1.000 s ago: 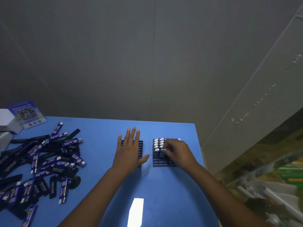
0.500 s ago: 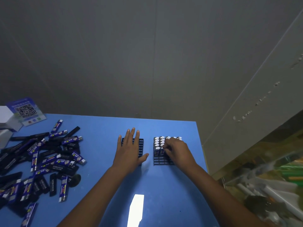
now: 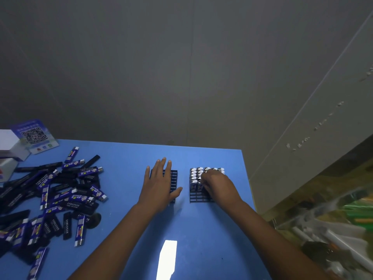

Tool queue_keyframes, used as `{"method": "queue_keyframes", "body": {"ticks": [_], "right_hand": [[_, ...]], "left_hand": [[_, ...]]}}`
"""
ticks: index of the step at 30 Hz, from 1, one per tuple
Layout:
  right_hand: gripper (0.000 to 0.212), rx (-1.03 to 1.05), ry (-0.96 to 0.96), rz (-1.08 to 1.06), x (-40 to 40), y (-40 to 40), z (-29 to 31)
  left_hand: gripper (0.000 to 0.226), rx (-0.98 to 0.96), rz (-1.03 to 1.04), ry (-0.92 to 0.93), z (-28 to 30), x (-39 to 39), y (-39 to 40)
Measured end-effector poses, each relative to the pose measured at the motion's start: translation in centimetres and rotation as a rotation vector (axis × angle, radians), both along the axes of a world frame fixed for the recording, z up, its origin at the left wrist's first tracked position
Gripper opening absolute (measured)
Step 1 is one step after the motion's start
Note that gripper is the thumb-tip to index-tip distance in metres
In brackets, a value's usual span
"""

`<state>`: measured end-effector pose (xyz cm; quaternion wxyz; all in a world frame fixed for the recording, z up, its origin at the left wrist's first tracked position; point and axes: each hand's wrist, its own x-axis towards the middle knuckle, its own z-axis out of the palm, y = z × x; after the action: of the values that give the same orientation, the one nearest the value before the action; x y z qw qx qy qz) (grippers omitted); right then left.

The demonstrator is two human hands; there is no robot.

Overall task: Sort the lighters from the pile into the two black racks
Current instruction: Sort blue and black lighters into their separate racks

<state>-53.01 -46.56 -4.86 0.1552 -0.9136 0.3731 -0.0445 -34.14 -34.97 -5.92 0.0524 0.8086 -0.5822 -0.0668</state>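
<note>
The person's left hand [image 3: 159, 184] lay flat, fingers straight and slightly spread, on top of the left black rack [image 3: 173, 182], covering most of it; the few slots showing along its right edge held nothing I could see. The right hand [image 3: 217, 183] hovered low over the right black rack [image 3: 198, 196], fingers curled down among the standing lighters [image 3: 196, 174]. Whether its grip held one of them I could not tell, since the fingertips were hidden.

Those racked lighters stood upright, long axis vertical, their silver-and-white heads pointing up. They filled the far rows of the right rack, while the nearest rows of slots sat open. The two racks stood side by side on the blue desk [image 3: 201, 239], apart from each other.

Well off to the left, the pile of lighters [image 3: 60, 195] lay flat on the desk, long axes pointing every which way, some black, some with blue-and-white labels, several overlapping. Beyond the pile, at the desk's far left corner, a card with a QR code [image 3: 33, 135] leaned beside a white box [image 3: 9, 142]. A bright patch of reflected light [image 3: 167, 257] showed on the desk's near edge.
</note>
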Motion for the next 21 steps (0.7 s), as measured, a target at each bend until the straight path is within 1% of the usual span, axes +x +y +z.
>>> {"method": "queue_keyframes", "body": {"ticks": [3,6,8,10,14,18,21], "right_hand": [[0.009,-0.026,0.011,0.000,-0.1,0.3,0.5],[0.013,-0.070,0.033,-0.005,0.2,1.2,1.7],[0.023,-0.120,0.028,0.010,0.8,2.0,2.6],[0.038,-0.150,0.026,0.028,1.5,3.0,3.5],[0.065,-0.183,0.070,0.011,3.1,5.3,4.5],[0.081,-0.185,0.106,-0.001,5.1,8.4,4.9],[0.086,-0.177,0.098,-0.007,7.0,11.2,5.5]], "left_hand": [[0.090,-0.006,0.008,0.009,0.5,0.1,0.7],[0.089,-0.005,0.028,0.004,1.4,0.5,1.9],[0.089,-0.016,0.042,0.006,1.9,0.7,2.8],[0.090,-0.029,0.051,0.007,2.4,1.0,3.8],[0.091,-0.058,0.051,0.025,3.1,2.0,6.3],[0.090,-0.088,0.060,0.013,4.2,4.0,9.8],[0.091,-0.101,0.083,-0.004,5.2,6.0,13.0]]}}
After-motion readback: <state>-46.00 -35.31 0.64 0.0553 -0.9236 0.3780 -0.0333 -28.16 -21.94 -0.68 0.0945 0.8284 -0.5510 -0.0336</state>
